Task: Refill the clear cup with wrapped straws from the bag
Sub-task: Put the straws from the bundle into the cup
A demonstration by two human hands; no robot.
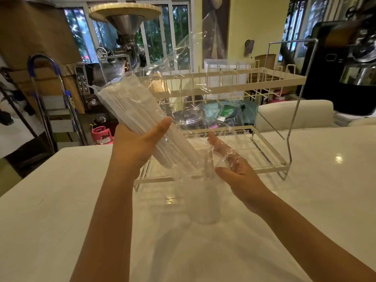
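Head camera: a person's left hand (pixel 140 143) grips a bundle of wrapped straws (pixel 142 121), tilted with its lower end pointing down toward a clear cup (pixel 206 200) standing on the white countertop (pixel 61 220). The right hand (pixel 234 167), fingers spread loosely, holds the clear plastic bag (pixel 195 82), which billows up from around the straws; whether any film is pinched is hard to tell. A two-tier white dish rack (pixel 234 82) stands just behind the cup.
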